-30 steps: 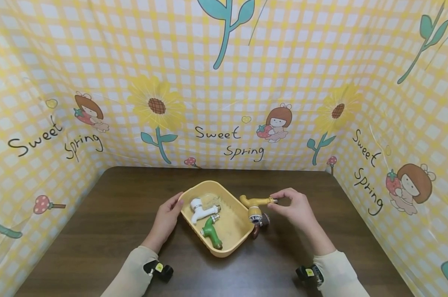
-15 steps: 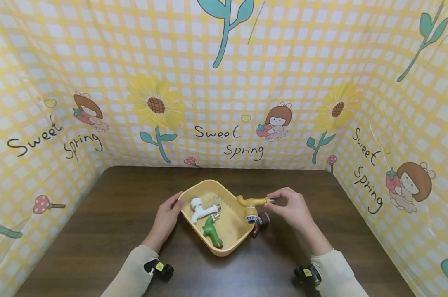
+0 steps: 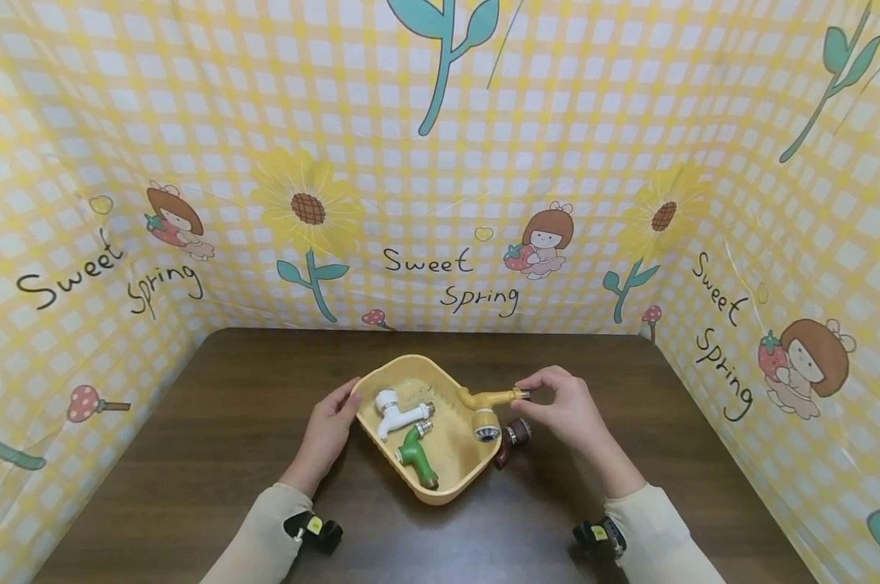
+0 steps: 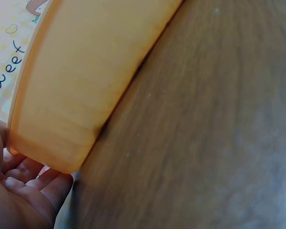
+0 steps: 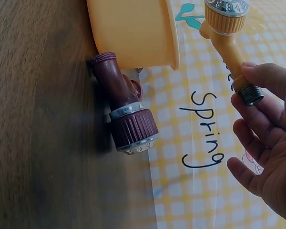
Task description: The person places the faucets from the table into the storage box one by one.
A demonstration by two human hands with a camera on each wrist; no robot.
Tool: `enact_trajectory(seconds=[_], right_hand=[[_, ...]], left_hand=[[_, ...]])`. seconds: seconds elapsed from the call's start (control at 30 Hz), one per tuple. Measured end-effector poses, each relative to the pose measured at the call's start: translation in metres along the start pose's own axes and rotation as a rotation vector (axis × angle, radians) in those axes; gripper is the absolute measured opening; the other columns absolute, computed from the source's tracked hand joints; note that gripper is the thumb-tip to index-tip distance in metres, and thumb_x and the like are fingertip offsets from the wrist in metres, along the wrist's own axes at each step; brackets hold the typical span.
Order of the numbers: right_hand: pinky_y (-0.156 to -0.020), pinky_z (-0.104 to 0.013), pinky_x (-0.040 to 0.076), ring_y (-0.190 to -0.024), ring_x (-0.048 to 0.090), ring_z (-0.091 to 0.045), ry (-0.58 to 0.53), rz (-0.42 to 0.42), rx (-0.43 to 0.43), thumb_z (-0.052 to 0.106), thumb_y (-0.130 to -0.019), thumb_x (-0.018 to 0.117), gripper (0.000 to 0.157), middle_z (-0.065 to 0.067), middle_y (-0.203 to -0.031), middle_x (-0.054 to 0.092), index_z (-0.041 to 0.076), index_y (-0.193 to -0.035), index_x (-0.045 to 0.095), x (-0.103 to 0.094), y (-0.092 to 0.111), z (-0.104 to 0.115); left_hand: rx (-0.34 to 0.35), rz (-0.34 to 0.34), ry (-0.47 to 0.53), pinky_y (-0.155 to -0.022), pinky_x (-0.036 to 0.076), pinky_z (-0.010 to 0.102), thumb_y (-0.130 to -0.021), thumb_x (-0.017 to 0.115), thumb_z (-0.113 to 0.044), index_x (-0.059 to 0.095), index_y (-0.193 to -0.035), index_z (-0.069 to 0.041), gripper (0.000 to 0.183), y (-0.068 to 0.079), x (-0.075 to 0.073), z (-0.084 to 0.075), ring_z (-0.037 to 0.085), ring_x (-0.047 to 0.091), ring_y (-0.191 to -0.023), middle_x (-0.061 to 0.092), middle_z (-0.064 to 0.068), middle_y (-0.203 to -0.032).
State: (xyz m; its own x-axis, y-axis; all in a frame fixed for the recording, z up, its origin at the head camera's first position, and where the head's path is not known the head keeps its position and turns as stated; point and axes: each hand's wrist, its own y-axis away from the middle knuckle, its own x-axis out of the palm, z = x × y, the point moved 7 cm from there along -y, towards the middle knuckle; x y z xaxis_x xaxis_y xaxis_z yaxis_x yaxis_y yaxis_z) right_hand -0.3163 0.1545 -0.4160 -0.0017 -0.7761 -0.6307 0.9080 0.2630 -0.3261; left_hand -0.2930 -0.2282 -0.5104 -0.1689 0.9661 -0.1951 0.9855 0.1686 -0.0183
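Between thumb and fingers my right hand pinches the threaded end of a yellow faucet. This faucet hangs over the right rim of a yellow plastic basin; its ribbed knob shows in the right wrist view. My left hand grips the basin's left corner, thumb at the rim and fingers under the outside in the left wrist view. Inside the basin lie a white faucet and a green faucet. A dark red faucet rests on the table just outside the basin's right side, partly hidden in the head view.
The brown wooden table runs back to a yellow checked cloth, which also rises along both sides. Each wrist wears a strapped black camera, such as the right one.
My right hand has moved left with the yellow faucet, carrying it from beside the basin to over its right rim. The left hand and basin have stayed put.
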Motion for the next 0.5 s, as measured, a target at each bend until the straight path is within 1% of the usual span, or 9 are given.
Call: enact_trajectory(seconds=[0.13,0.23,0.43,0.5], right_hand=[[-0.095,-0.042,0.048,-0.101,0.063,-0.015,0.010,0.025,0.006,0.027,-0.078,0.091,0.024,0.007,-0.101,0.068,0.022,-0.099,0.079,0.005,-0.004,0.002],[-0.094,-0.042,0.048,-0.101,0.063,-0.015,0.009,0.037,-0.002,0.027,-0.078,0.091,0.023,0.008,-0.101,0.068,0.023,-0.098,0.079,0.008,-0.006,0.004],[-0.092,-0.041,0.050,-0.099,0.063,-0.014,0.035,0.056,-0.030,0.026,-0.077,0.092,0.023,0.009,-0.099,0.067,0.023,-0.096,0.079,0.016,-0.008,0.007],[-0.092,-0.041,0.051,-0.099,0.063,-0.014,0.043,0.062,-0.042,0.026,-0.077,0.092,0.023,0.009,-0.099,0.067,0.023,-0.096,0.079,0.018,-0.008,0.010]], left_hand=[[0.034,-0.007,0.009,-0.119,0.034,0.040,-0.107,0.056,-0.025,0.051,-0.150,-0.005,0.047,0.000,-0.001,0.002,0.022,0.044,-0.144,0.051,0.012,-0.154],[0.048,-0.012,0.005,-0.119,0.035,0.041,-0.107,0.056,-0.026,0.052,-0.150,-0.006,0.047,-0.001,-0.002,0.005,0.022,0.044,-0.144,0.052,0.011,-0.154],[0.023,-0.006,-0.006,-0.116,0.037,0.033,-0.108,0.055,-0.025,0.051,-0.151,-0.006,0.047,-0.002,-0.002,0.005,0.022,0.045,-0.143,0.051,0.011,-0.154],[0.009,-0.005,-0.009,-0.116,0.036,0.033,-0.108,0.054,-0.023,0.050,-0.151,-0.005,0.047,-0.002,-0.002,0.005,0.023,0.044,-0.143,0.050,0.012,-0.155]])
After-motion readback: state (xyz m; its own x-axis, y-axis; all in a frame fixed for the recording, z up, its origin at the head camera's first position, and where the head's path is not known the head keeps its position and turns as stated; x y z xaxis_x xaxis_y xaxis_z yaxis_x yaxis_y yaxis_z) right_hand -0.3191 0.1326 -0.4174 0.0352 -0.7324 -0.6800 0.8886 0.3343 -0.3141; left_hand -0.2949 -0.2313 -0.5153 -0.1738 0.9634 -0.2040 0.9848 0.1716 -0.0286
